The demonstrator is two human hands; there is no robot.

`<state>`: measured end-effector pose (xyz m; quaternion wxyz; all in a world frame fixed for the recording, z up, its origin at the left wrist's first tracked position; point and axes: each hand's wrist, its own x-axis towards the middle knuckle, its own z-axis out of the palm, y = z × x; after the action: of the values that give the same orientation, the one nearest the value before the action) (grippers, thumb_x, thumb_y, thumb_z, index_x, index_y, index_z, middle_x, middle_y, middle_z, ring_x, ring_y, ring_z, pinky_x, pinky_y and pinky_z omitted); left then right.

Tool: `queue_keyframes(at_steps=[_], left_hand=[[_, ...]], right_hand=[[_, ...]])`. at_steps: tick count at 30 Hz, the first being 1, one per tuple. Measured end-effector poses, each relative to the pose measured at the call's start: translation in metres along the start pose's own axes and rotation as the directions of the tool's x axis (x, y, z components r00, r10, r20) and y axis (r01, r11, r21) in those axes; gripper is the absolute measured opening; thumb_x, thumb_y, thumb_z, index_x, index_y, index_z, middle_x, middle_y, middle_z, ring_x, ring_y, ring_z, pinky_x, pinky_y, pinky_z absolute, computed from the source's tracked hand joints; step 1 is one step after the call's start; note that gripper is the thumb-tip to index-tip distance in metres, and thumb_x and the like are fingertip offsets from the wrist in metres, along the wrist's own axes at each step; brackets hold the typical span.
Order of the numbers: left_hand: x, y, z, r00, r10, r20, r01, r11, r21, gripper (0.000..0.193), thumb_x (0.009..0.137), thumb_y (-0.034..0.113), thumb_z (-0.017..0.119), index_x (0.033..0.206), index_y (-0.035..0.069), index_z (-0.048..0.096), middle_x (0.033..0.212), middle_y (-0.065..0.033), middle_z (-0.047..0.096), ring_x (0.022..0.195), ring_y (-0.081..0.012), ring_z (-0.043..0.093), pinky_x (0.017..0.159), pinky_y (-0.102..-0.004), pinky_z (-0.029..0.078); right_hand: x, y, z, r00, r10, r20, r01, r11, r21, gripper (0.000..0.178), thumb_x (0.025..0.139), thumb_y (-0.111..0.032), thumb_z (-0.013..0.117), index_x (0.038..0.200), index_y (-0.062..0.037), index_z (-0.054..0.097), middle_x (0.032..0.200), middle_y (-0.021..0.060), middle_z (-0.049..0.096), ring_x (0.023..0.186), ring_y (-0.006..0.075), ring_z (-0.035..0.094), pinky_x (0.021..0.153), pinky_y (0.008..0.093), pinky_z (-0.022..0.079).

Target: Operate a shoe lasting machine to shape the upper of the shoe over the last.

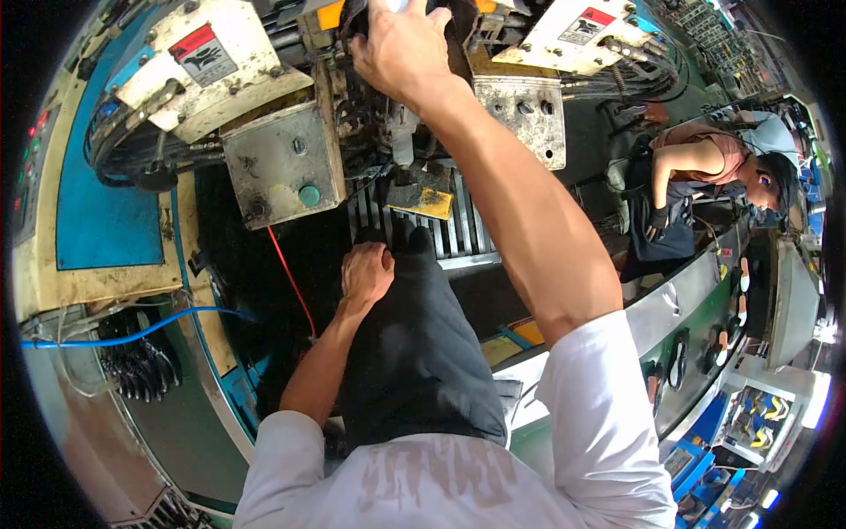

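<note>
At the top edge, my right hand (pixel 404 48) reaches into the middle of a machine. Its fingers bend over a dark rounded piece (pixel 456 31), with a pale bit showing between them; the frame's edge cuts off the fingertips, and I cannot make out what is held. My left hand (pixel 367 273) rests by my left knee on the dark trousers (pixel 414 353), its fingers curled in and nothing seen in them. Below the right hand, a worn yellow-and-black pedal (pixel 423 198) lies over a metal grate (pixel 471 229).
Metal boxes flank the machine, the left one (pixel 286 163) bearing a green button (pixel 309 196). A blue hose (pixel 132 335) runs at the left. To the right, a conveyor (pixel 696 379) carries several shoes (pixel 678 360), and a co-worker (pixel 696 176) sits beyond it.
</note>
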<state>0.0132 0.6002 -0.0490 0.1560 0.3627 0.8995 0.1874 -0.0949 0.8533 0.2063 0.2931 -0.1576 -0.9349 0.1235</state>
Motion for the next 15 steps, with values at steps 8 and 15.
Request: queue_keyframes(at_steps=[8,15], left_hand=[[0.003,0.008,0.005,1.000,0.018,-0.012,-0.018,1.000,-0.008,0.022,0.098,0.023,0.066,0.104,0.003,0.076,0.106,-0.0180,0.076,0.105,-0.0395,0.071,0.095,-0.0528,0.056],[0.001,0.003,-0.001,1.000,-0.019,-0.024,0.018,0.999,-0.041,0.025,0.097,0.023,0.067,0.107,0.003,0.078,0.108,-0.0197,0.077,0.106,-0.0413,0.072,0.095,-0.0536,0.057]], right_hand=[[0.014,-0.007,-0.028,0.998,0.009,0.060,-0.011,0.999,0.033,0.079,0.094,-0.026,0.074,0.165,-0.0106,0.043,0.170,0.0446,0.016,0.138,0.0669,0.043,0.111,0.0650,0.047],[0.006,-0.024,-0.063,0.994,0.027,0.110,-0.038,0.994,0.099,0.078,0.094,-0.025,0.074,0.165,-0.0104,0.043,0.171,0.0424,0.017,0.140,0.0670,0.042,0.112,0.0654,0.048]])
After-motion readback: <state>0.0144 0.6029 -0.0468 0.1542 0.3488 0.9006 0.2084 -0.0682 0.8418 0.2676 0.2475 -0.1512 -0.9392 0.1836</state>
